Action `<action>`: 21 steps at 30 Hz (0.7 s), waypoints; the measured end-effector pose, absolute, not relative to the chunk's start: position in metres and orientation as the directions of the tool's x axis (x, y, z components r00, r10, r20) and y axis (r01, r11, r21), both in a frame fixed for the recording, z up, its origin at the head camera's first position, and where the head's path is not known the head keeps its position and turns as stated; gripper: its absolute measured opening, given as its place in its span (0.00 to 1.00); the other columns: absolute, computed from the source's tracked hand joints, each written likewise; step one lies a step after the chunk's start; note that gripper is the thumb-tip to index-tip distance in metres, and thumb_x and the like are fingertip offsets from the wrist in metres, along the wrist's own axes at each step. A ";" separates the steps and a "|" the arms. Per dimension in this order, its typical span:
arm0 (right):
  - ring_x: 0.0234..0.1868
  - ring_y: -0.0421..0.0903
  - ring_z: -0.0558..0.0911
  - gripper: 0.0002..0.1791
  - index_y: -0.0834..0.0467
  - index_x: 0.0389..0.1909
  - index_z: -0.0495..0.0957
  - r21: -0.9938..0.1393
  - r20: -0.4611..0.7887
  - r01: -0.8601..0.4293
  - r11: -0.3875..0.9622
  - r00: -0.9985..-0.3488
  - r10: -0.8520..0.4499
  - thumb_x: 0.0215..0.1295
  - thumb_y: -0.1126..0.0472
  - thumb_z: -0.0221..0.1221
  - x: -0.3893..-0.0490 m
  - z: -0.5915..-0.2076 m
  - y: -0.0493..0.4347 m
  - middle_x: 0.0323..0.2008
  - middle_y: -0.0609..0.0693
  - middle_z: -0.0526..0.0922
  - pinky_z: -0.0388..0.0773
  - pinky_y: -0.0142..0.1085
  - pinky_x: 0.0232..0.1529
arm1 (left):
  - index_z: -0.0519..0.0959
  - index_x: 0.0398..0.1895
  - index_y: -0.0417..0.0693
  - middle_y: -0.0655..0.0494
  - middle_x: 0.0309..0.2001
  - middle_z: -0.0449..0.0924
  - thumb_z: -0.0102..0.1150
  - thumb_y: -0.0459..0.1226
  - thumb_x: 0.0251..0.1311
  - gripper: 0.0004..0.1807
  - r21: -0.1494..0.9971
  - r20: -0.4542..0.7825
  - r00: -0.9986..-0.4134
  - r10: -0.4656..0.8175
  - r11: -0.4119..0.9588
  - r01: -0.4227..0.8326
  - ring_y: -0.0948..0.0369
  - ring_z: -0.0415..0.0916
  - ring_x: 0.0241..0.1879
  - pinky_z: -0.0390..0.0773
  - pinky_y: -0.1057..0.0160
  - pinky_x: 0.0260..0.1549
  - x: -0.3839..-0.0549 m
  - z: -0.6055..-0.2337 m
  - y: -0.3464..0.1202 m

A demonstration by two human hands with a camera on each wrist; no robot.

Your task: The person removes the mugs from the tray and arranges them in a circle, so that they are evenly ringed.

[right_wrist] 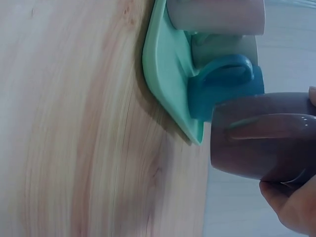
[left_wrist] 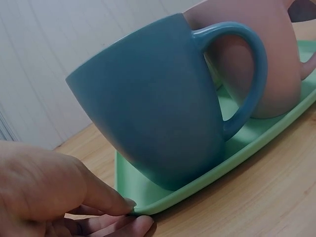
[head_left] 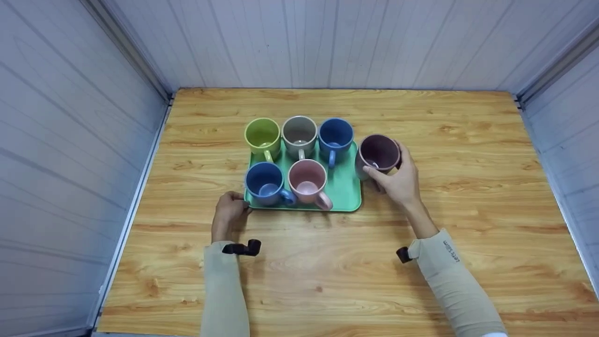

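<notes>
My left hand pinches the near left corner of a green tray between thumb and fingers. In the left wrist view, a blue mug stands on the tray just beyond those fingertips. My right hand grips a dark purple mug by its sides, thumb at the near rim. That mug is raised off the table by the tray's right edge, its handle toward me. A pink mug stands right of the near blue one, the tray's front right part bare beside it.
Along the tray's back row stand a yellow-green mug, a grey mug and another blue mug, handles toward me. The wooden table is bounded by pale panels at the back and sides.
</notes>
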State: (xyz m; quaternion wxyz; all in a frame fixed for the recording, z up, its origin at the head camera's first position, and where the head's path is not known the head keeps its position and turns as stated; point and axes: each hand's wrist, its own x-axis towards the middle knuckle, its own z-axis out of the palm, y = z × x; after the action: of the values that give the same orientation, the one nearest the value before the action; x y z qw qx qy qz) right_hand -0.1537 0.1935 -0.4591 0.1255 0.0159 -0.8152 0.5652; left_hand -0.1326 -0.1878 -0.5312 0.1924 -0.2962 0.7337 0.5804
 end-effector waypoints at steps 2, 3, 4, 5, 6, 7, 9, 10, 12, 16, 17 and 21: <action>0.61 0.60 0.71 0.47 0.65 0.66 0.62 -0.920 0.225 -0.164 0.356 -0.965 0.136 0.44 0.62 0.74 -0.156 -0.458 0.196 0.60 0.65 0.71 0.66 0.53 0.62 | 0.68 0.53 0.35 0.44 0.48 0.69 0.45 0.27 0.64 0.14 0.737 -0.625 -0.751 -0.213 0.155 -0.657 0.57 0.74 0.42 0.77 0.62 0.45 -0.133 -0.531 -0.187; 0.61 0.60 0.70 0.46 0.65 0.66 0.62 -0.922 0.222 -0.159 0.352 -0.964 0.147 0.44 0.62 0.74 -0.157 -0.459 0.197 0.60 0.65 0.71 0.65 0.53 0.63 | 0.68 0.53 0.35 0.44 0.48 0.70 0.45 0.27 0.64 0.14 0.737 -0.623 -0.752 -0.215 0.157 -0.657 0.57 0.74 0.42 0.77 0.62 0.45 -0.133 -0.532 -0.187; 0.62 0.60 0.70 0.46 0.65 0.66 0.62 -0.926 0.220 -0.156 0.344 -0.963 0.156 0.44 0.62 0.74 -0.159 -0.459 0.199 0.60 0.65 0.71 0.65 0.52 0.63 | 0.68 0.53 0.35 0.45 0.48 0.70 0.44 0.27 0.64 0.14 0.737 -0.624 -0.751 -0.216 0.160 -0.657 0.57 0.74 0.42 0.77 0.62 0.45 -0.133 -0.532 -0.187; 0.61 0.60 0.71 0.46 0.65 0.65 0.63 -0.928 0.219 -0.153 0.341 -0.962 0.165 0.44 0.62 0.74 -0.159 -0.459 0.200 0.60 0.65 0.71 0.65 0.51 0.63 | 0.68 0.52 0.35 0.45 0.48 0.70 0.44 0.27 0.64 0.14 0.736 -0.623 -0.751 -0.218 0.163 -0.658 0.57 0.74 0.42 0.77 0.62 0.45 -0.133 -0.532 -0.187; 0.62 0.60 0.71 0.46 0.65 0.65 0.63 -0.930 0.214 -0.146 0.336 -0.961 0.175 0.44 0.62 0.74 -0.161 -0.459 0.201 0.60 0.65 0.71 0.65 0.51 0.64 | 0.68 0.52 0.35 0.45 0.48 0.70 0.44 0.28 0.64 0.14 0.734 -0.623 -0.750 -0.220 0.168 -0.658 0.57 0.74 0.42 0.77 0.62 0.45 -0.133 -0.532 -0.187; 0.62 0.60 0.71 0.45 0.65 0.65 0.63 -0.934 0.210 -0.142 0.329 -0.960 0.183 0.44 0.62 0.74 -0.163 -0.459 0.202 0.60 0.65 0.71 0.65 0.50 0.64 | 0.68 0.52 0.36 0.45 0.48 0.70 0.44 0.28 0.64 0.14 0.731 -0.625 -0.748 -0.223 0.169 -0.661 0.57 0.74 0.42 0.77 0.62 0.45 -0.133 -0.532 -0.187; 0.61 0.60 0.71 0.45 0.67 0.64 0.63 -0.936 0.218 -0.149 0.320 -0.957 0.192 0.44 0.64 0.73 -0.165 -0.457 0.203 0.59 0.66 0.71 0.65 0.50 0.64 | 0.68 0.52 0.35 0.45 0.48 0.70 0.44 0.28 0.64 0.14 0.731 -0.623 -0.750 -0.223 0.176 -0.659 0.57 0.74 0.42 0.77 0.61 0.45 -0.133 -0.532 -0.187; 0.61 0.60 0.71 0.45 0.67 0.64 0.63 -0.934 0.222 -0.152 0.322 -0.955 0.195 0.44 0.65 0.73 -0.166 -0.455 0.203 0.59 0.66 0.72 0.65 0.50 0.64 | 0.68 0.52 0.35 0.45 0.48 0.70 0.45 0.28 0.64 0.14 0.731 -0.623 -0.750 -0.223 0.176 -0.659 0.57 0.74 0.42 0.77 0.61 0.45 -0.133 -0.532 -0.187; 0.61 0.60 0.71 0.45 0.68 0.64 0.63 -0.932 0.227 -0.154 0.327 -0.953 0.200 0.44 0.65 0.73 -0.169 -0.455 0.205 0.59 0.66 0.72 0.65 0.50 0.64 | 0.69 0.51 0.36 0.45 0.47 0.71 0.45 0.28 0.64 0.13 0.730 -0.622 -0.750 -0.225 0.179 -0.660 0.57 0.74 0.42 0.77 0.61 0.45 -0.133 -0.532 -0.187; 0.62 0.58 0.71 0.46 0.67 0.64 0.63 -0.927 0.228 -0.140 0.349 -0.947 0.225 0.43 0.65 0.74 -0.179 -0.463 0.212 0.59 0.64 0.72 0.65 0.50 0.64 | 0.69 0.52 0.36 0.45 0.47 0.71 0.45 0.29 0.64 0.13 0.729 -0.621 -0.750 -0.228 0.183 -0.659 0.56 0.73 0.42 0.76 0.61 0.44 -0.132 -0.532 -0.187; 0.61 0.57 0.71 0.46 0.66 0.64 0.63 -0.926 0.226 -0.134 0.352 -0.946 0.234 0.43 0.63 0.74 -0.182 -0.467 0.215 0.59 0.63 0.72 0.66 0.49 0.64 | 0.69 0.52 0.37 0.45 0.48 0.71 0.45 0.29 0.64 0.14 0.730 -0.619 -0.751 -0.229 0.186 -0.658 0.56 0.74 0.43 0.76 0.61 0.44 -0.132 -0.532 -0.187; 0.60 0.51 0.72 0.47 0.60 0.64 0.65 -0.921 0.223 -0.117 0.371 -0.940 0.257 0.41 0.57 0.76 -0.196 -0.485 0.226 0.58 0.57 0.74 0.66 0.47 0.63 | 0.69 0.52 0.35 0.45 0.49 0.71 0.45 0.28 0.64 0.14 0.742 -0.602 -0.764 -0.230 0.193 -0.643 0.57 0.74 0.41 0.77 0.61 0.44 -0.132 -0.533 -0.187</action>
State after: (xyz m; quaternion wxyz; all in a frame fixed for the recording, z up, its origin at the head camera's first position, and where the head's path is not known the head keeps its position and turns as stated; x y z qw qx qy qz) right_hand -0.1960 0.2259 -0.4851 0.1673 -0.0430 -0.8110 0.5589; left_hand -0.1320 -0.1869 -0.5330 0.1825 -0.2908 0.7504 0.5649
